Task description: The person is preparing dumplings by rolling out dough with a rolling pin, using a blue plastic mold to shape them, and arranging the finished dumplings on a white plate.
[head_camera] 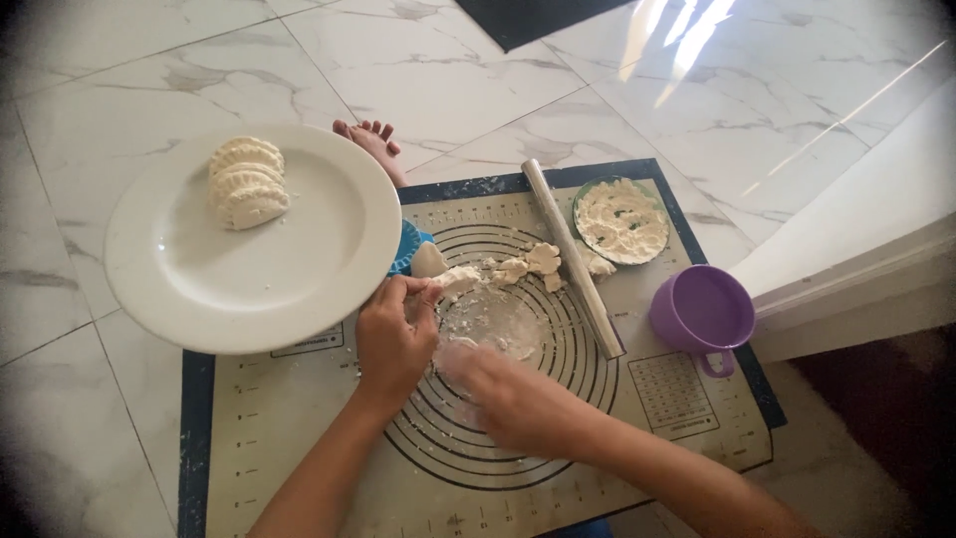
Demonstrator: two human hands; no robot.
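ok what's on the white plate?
On the white plate: a small stack of crimped, half-moon dumplings near its far left rim; the rest is bare. The plate hides the mat's corner and most of a blue object.

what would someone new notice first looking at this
Most striking is the large white plate at left, holding a few crimped dumplings near its far rim. At centre, the left hand pinches a dough piece over the ringed baking mat, the right hand blurred beside it. A rolling pin and purple cup lie right.
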